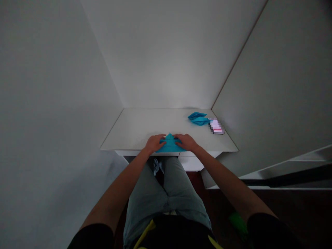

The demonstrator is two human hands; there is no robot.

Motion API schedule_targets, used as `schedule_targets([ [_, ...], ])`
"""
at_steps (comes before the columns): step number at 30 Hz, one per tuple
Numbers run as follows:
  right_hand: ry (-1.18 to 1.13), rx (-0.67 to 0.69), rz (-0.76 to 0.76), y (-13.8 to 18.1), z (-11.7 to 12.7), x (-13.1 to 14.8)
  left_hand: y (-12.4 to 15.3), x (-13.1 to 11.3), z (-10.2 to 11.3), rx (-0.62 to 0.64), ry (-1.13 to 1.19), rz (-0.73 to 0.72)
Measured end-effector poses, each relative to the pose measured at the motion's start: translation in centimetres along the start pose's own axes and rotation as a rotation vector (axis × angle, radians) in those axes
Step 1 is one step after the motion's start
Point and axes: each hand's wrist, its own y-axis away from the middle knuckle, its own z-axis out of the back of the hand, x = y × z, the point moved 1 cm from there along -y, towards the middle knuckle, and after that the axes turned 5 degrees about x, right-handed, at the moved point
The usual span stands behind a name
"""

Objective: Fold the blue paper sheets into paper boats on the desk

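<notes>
A folded sheet of blue paper (170, 147) lies at the front edge of the white desk, with a small peak at its top and a wide, straight lower edge. My left hand (155, 143) holds its left side, fingers curled onto the paper. On the opposite side my right hand (186, 141) grips it in much the same way, fingertips near the peak. Both thumbs rest on the paper's face. Two folded blue paper boats (199, 119) sit close together toward the back right of the desk.
The white desk (140, 126) stands against a wall, with side walls to its left and right. Beside the boats lies a pixelated, phone-like object (216, 126). Drawers (190, 162) are under the desk top, above my legs. Something green (238, 223) is on the dark floor at right.
</notes>
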Motion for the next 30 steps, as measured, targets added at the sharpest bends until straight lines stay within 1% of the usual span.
schedule_targets([
  [2,0.064,-0.082,-0.035,0.2,-0.7,0.9,0.5,-0.7,-0.6,-0.102,-0.1,0.011],
  [3,0.094,-0.127,-0.042,0.5,-1.2,1.2,1.0,-0.9,-1.0,-0.131,-0.141,-0.003],
  [4,0.118,-0.166,-0.041,0.9,-1.8,1.5,1.6,-1.1,-1.5,-0.14,-0.164,-0.028],
  [6,0.129,-0.207,-0.019,2.0,-3.2,1.8,3.1,-1.2,-2.5,-0.109,-0.165,-0.101],
  [8,0.105,-0.204,0.022,3.5,-4.4,1.7,4.8,-0.8,-3.2,-0.078,-0.154,-0.175],
  [10,0.079,-0.19,0.055,5.0,-5.1,1.4,6.3,-0.3,-3.6,-0.072,-0.155,-0.21],
  [13,0.053,-0.173,0.066,6.6,-5.3,0.8,7.7,0.2,-3.8,-0.068,-0.155,-0.187],
  [16,-0.007,-0.152,0.056,7.4,-4.8,0.4,8.2,0.2,-3.8,-0.066,-0.106,-0.149],
  [18,-0.086,-0.15,0.03,7.4,-3.9,0.2,8.0,0.2,-3.2,-0.079,-0.038,-0.114],
  [20,-0.216,-0.166,-0.023,7.0,-2.6,-0.3,7.2,0.3,-2.0,-0.121,0.047,-0.047],
  [23,-0.478,-0.262,-0.137,5.3,-0.6,-1.7,4.8,0.9,0.4,-0.237,0.204,0.08],
  [25,-0.583,-0.327,-0.184,3.7,0.1,-2.8,2.9,1.3,1.4,-0.26,0.287,0.157],
  [27,-0.58,-0.356,-0.224,2.3,0.0,-3.6,1.3,1.6,1.6,-0.271,0.269,0.205],
  [30,-0.381,-0.387,-0.243,1.3,-1.3,-3.9,0.2,1.9,0.4,-0.332,0.116,0.229],
])
